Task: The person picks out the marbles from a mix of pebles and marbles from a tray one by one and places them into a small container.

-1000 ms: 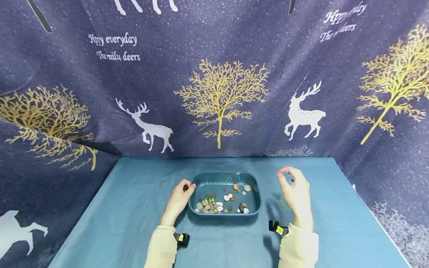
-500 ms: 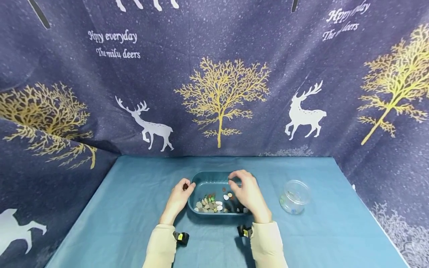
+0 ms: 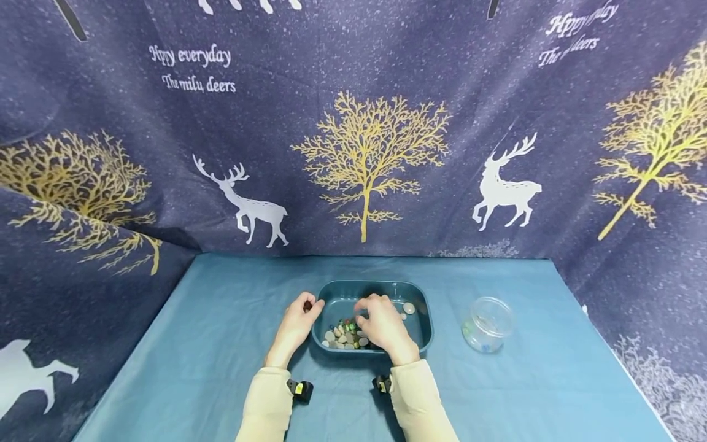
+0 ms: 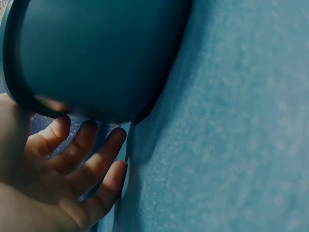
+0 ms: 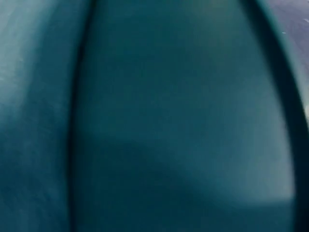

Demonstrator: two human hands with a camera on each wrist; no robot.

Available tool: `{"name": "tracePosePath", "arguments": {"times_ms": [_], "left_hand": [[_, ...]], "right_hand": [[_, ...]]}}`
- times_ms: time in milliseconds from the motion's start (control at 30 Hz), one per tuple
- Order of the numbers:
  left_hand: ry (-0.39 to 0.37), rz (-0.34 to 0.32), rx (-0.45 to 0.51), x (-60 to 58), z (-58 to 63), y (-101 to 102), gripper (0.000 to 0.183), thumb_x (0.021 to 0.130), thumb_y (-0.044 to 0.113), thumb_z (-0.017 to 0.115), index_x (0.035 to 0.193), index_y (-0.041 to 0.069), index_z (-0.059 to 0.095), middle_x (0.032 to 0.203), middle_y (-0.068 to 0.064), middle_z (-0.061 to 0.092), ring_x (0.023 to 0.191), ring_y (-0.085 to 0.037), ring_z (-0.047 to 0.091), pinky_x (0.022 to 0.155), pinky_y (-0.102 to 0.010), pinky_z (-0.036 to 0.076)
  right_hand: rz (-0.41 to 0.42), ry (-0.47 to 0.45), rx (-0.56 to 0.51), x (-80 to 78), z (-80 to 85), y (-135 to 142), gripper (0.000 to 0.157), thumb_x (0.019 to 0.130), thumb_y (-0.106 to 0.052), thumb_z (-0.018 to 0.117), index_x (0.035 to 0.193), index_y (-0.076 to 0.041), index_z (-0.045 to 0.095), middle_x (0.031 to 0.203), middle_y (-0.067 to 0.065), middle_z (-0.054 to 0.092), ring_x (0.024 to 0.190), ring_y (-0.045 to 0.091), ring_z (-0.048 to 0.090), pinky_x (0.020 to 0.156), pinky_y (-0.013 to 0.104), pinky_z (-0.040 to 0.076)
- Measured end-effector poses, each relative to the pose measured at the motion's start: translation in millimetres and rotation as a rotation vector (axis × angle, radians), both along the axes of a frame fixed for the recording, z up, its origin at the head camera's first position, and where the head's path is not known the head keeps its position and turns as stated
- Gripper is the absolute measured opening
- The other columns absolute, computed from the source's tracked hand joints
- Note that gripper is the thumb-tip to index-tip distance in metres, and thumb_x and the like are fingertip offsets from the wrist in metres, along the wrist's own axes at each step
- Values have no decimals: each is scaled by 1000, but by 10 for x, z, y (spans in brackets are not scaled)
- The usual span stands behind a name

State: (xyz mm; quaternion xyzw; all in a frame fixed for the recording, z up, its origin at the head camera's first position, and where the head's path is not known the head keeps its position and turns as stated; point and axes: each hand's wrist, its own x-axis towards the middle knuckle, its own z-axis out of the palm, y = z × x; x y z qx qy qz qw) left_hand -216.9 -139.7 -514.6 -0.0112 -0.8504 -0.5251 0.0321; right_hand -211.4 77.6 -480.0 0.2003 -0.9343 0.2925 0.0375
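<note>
A dark teal tray (image 3: 428, 331) holds pebbles (image 3: 345, 337) piled at its front left, with green and reddish bits among them. My left hand (image 3: 296, 319) holds the tray's left rim. The left wrist view shows the thumb side at the rim (image 4: 43, 110) and curled fingertips against the outer wall. Over the middle of the tray hovers my right hand (image 3: 385, 323), its fingers bent and the thumb apart from them. It hides part of the stones. A pale round pebble (image 3: 409, 308) lies to its right. In the right wrist view only the tray's wall (image 5: 169, 121) shows, blurred.
A clear round jar (image 3: 487, 325) stands on the blue cloth (image 3: 552, 368) right of the tray, with some green and blue pieces inside. Behind the table hangs a dark blue curtain (image 3: 309, 135) printed with deer and trees.
My right hand has moved left from above the jar to over the tray's middle, uncovering the jar. My left hand has stayed at the tray's rim.
</note>
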Motion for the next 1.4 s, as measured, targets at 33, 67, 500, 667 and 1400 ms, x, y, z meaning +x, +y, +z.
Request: {"name": "tracePosePath", "arguments": {"times_ms": [33, 67, 500, 667, 1400], "left_hand": [[2, 1, 1, -1, 0, 1, 25, 99, 31, 59, 87, 12, 48, 75, -3, 44, 63, -18, 42, 62, -32, 34], [4, 2, 2, -1, 1, 2, 25, 99, 31, 59, 87, 12, 48, 75, -3, 44, 63, -18, 42, 62, -32, 34], [7, -4, 9, 8, 20, 2, 24, 100, 28, 59, 87, 12, 48, 76, -4, 45, 65, -19, 43, 63, -33, 35], [4, -1, 5, -3, 18, 3, 23, 99, 29, 60, 87, 12, 49, 75, -3, 45, 65, -19, 43, 62, -32, 35], [-1, 11, -1, 1, 1, -3, 24, 99, 31, 59, 88, 13, 49, 75, -3, 46, 64, -19, 44, 62, -32, 36]], "right_hand": [[-1, 15, 26, -10, -23, -12, 13, 87, -7, 72, 99, -12, 75, 98, 8, 65, 93, 32, 56, 81, 48, 46], [-1, 25, 51, -19, -44, -23, 14, 86, -7, 73, 98, -13, 75, 97, 8, 65, 92, 34, 55, 82, 50, 45], [-75, -114, 206, -29, -78, -110, 8, 88, -15, 72, 93, -22, 72, 99, 6, 56, 93, 30, 43, 79, 52, 36], [-78, -103, 189, -34, -79, -105, 6, 87, -17, 74, 90, -20, 70, 100, 6, 55, 96, 30, 44, 80, 53, 36], [46, 42, -197, -8, 185, 92, 11, 87, -17, 76, 89, -21, 65, 133, 15, 51, 127, 36, 38, 99, 61, 29]]}}
